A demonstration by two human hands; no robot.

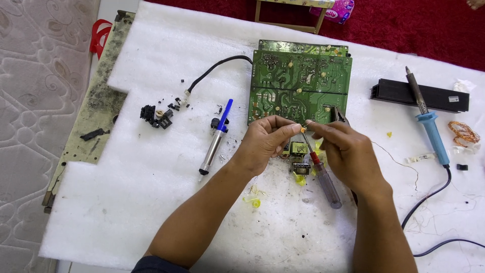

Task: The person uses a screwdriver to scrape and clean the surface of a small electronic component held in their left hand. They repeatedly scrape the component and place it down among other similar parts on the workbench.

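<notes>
Your two forearms come up from the near edge and meet over the middle of the white foam sheet [151,212]. Your left hand [265,141] has its fingers curled in narrow, thumb and forefinger pinching a tiny yellowish part [303,129] at the fingertips. Your right hand [348,154] is just beside it, fingers closed in a pinch that meets the same small part from the other side; whether it also grips the pliers tip showing above its knuckles, you cannot tell.

Under your hands lies a screwdriver [323,177] with a clear, red-banded handle, its handle end pointing toward you. Beside it sit a small yellow transformer [298,149] and scraps of yellow tape [252,201] on the foam.

Left of your left hand lies a solder sucker [214,139], silver with a blue plunger. Farther left is a little heap of black parts [156,116].

Just beyond your fingertips lies the green circuit board [300,83], solder side up, with a black cable [217,68] running off its left corner.

To the right, well apart from your hands, a blue-handled soldering iron [429,126] rests across a black bar [419,95], its cord trailing toward you. A small coil of copper wire [462,132] lies near the right edge.
</notes>
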